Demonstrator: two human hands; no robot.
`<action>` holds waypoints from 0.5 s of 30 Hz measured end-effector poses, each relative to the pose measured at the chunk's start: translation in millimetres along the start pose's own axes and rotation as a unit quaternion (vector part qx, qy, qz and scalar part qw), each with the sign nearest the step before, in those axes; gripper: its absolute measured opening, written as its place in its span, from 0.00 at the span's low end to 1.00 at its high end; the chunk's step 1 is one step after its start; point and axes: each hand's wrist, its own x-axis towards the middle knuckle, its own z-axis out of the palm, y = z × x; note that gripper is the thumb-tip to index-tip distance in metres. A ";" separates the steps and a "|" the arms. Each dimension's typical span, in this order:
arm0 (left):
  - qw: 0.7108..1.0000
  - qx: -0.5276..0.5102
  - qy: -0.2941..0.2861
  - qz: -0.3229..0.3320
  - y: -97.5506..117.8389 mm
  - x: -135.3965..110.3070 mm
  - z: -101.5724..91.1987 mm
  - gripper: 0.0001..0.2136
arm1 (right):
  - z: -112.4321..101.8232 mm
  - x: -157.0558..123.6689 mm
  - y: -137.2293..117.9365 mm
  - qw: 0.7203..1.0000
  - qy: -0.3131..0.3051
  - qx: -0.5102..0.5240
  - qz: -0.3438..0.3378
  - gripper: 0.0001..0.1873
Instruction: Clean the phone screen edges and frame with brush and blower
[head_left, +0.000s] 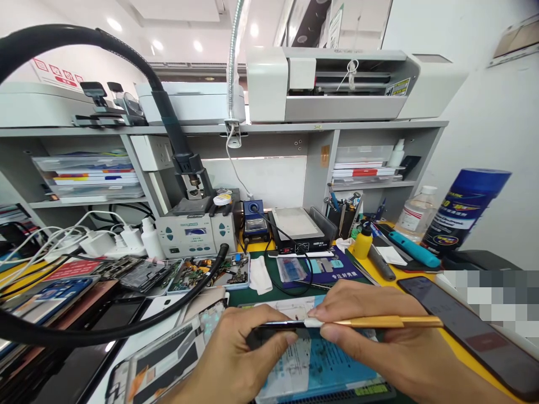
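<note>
At the far left I see a thick black hose (105, 332) that sweeps low across the cluttered bench, past a knot of white chargers (103, 242). Behind its end stands a grey soldering station (196, 233), and in front of that lies a tray of circuit boards (210, 273).

My left hand (229, 359) comes next, low in the middle. It is clenched in a pinch, thumb below and fingers above, on the dark thin end of a gold-handled tool (391, 322). The tool lies level between the two hands, just above a blue work mat (320, 370) at the front edge of the bench. A white band marks where dark tip meets gold shaft. My right hand (379, 345) grasps the tool right at that band — fingers curled over the top, thumb beneath — and the gold shaft juts out past the knuckles to the right.

Behind the hands sit a black hot plate (301, 230) and a small yellow bottle (362, 241). Further right a dark phone (475, 331) lies flat on the yellow surface, and a blue spray can (467, 210) stands well back from it.
</note>
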 end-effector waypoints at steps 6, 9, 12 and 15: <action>1.000 0.004 0.001 -0.008 -2.7 -0.8 0.3 0.11 | -0.7 1.1 -1.2 0.999 0.011 0.042 0.027 0.06; 1.000 0.005 0.000 -0.007 -2.9 -0.6 0.4 0.11 | -2.4 0.3 -3.0 0.998 0.012 0.043 0.052 0.07; 1.000 0.009 0.000 -0.007 -2.7 -0.4 0.5 0.11 | -2.2 0.1 -2.3 0.997 0.010 0.040 0.059 0.06; 1.000 0.004 -0.002 -0.011 -2.0 -0.3 0.6 0.11 | -1.0 0.4 -0.6 0.998 0.010 0.045 0.050 0.06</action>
